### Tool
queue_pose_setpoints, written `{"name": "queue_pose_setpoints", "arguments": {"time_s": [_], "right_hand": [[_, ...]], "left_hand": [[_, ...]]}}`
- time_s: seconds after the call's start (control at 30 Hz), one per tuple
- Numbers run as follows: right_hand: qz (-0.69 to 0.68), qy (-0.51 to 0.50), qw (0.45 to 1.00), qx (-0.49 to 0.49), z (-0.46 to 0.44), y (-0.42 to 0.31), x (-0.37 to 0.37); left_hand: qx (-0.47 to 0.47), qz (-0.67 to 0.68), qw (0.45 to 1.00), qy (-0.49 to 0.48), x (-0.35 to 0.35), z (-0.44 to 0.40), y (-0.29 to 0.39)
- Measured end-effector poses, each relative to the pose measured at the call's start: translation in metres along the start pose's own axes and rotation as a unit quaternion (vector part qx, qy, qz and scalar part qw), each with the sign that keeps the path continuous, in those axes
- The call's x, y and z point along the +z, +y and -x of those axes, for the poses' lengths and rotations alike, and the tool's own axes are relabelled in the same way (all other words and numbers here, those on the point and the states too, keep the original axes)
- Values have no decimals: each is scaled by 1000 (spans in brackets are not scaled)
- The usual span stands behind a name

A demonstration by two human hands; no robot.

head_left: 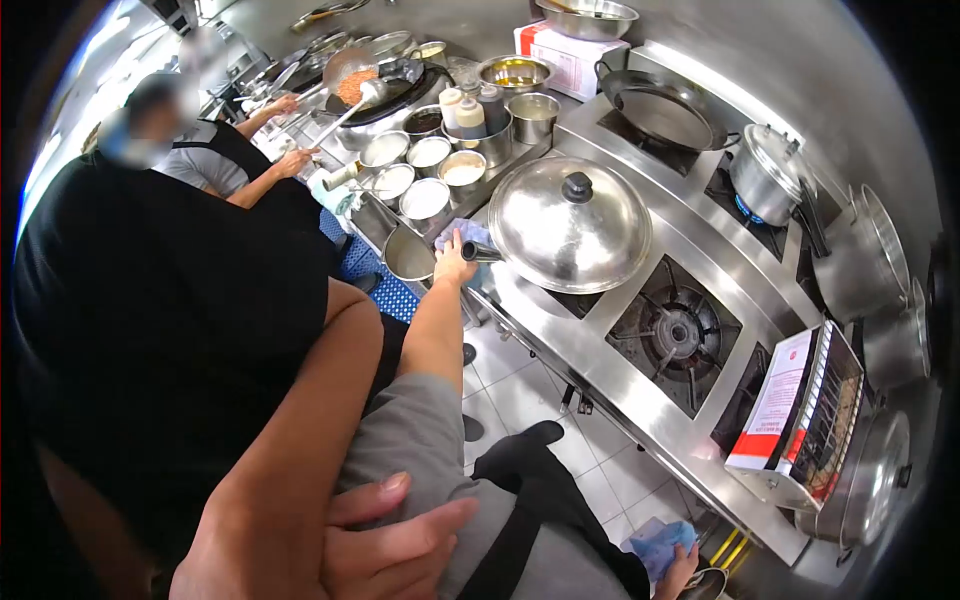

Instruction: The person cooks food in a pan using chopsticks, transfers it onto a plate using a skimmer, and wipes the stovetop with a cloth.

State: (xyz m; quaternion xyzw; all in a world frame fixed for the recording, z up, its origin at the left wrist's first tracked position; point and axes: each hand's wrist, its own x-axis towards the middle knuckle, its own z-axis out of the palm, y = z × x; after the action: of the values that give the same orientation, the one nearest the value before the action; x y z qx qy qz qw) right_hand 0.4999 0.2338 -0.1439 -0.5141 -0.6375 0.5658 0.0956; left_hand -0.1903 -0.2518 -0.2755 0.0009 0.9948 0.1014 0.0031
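Note:
My left hand (455, 262) reaches out to the front edge of the stove, fingers on a pale purple cloth (458, 233) close to the black handle (482, 252) of a wok. A domed steel lid (570, 225) with a black knob covers that wok. Low at the right, beside the stove front, my right hand (680, 573) grips a bunched blue cloth (661, 545). Part of this hand is cut off by the frame edge. Across my grey sleeve lies another person's hand (400, 535), belonging to the person in black on my left.
A bare burner (680, 335) sits beside the covered wok. Behind it a pressure cooker (768, 180) stands over a blue flame, near an empty wok (665, 110). Steel seasoning pots (427, 200) crowd the left counter. A co-worker (215, 165) cooks farther left. A boxed wire rack (815, 415) leans at right.

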Motion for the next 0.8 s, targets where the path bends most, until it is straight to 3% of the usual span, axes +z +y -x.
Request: {"name": "queue_pose_setpoints", "arguments": {"time_s": [0.07, 0.13, 0.2, 0.27, 0.33, 0.4, 0.53, 0.6, 0.67, 0.73, 0.77, 0.8], "right_hand": [[-9, -7, 1000, -6, -9, 7, 2], [-37, -10, 999, -14, -20, 24, 6], [-18, -24, 999, -31, -22, 18, 14], [29, -61, 997, -39, -9, -5, 30], [44, -31, 997, -56, -19, 10, 34], [23, -50, 998, -31, -19, 11, 41], [56, -45, 997, -28, -15, -1, 49], [36, -41, 998, -37, -12, -4, 51], [18, -37, 998, -46, -16, 4, 49], [45, -10, 997, -63, -24, 21, 43], [46, -10, 997, -64, -25, 23, 39], [74, -22, 994, -71, -22, 20, 36]], "left_hand": [[-10, 11, 1000, -28, -14, 11, 3], [-11, -9, 1000, 23, -2, 11, -1], [-14, -14, 999, -25, -6, 18, 3], [-21, 14, 1000, 11, -18, 40, 17], [-57, 100, 992, 59, -39, 66, 32], [-54, 80, 992, 84, -47, 89, 41], [-187, 216, 945, 158, -27, 139, 52], [-247, 271, 916, 163, 21, 167, 47], [-288, 358, 887, 44, 8, 226, 61], [-267, 214, 939, 28, 56, 260, 53], [-273, 204, 933, -116, 110, 267, 25], [-236, 178, 933, -203, 114, 280, 17]]}}
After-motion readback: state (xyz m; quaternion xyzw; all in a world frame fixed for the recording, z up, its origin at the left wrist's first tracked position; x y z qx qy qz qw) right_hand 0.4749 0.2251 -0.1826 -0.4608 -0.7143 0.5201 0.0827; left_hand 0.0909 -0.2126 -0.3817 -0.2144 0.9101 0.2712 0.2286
